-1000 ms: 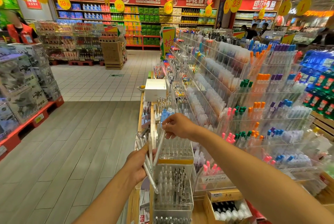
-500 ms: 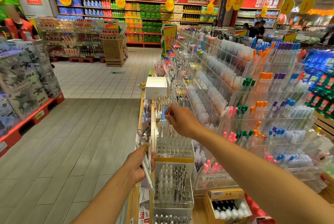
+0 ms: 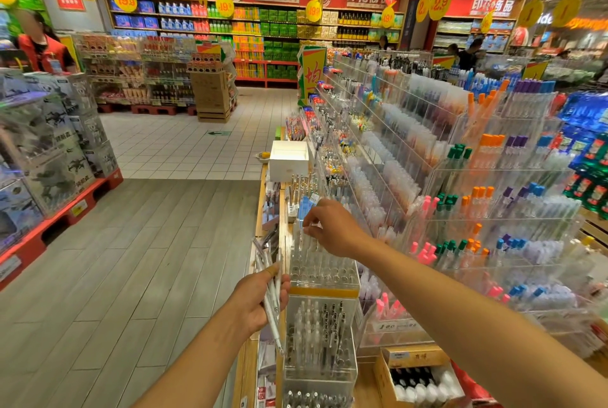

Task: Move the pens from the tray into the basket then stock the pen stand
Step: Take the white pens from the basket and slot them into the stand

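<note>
Clear plastic makes up the pen stand (image 3: 324, 264), a tiered block of upright tubes at the aisle end of the display, and the coming move turns on how the loose pens lie against it. The left hand (image 3: 255, 300) grips a bundle of white pens (image 3: 271, 295), fingers curled round them; their long axes run steeply up and down, tips low, just beside the stand's left face. The right hand (image 3: 332, 226) hovers over the back of the top tier, thumb and forefinger pinched together on what looks like a thin clear pen, though the frame is too soft to be sure. That hand is the nearer to the open tubes; the bundle sits lower and to the left. Most front tubes of the top tier look empty, while the tier below holds white and dark pens standing upright. No tray or basket can be picked out. A white box (image 3: 289, 160) sits farther along the counter.
</note>
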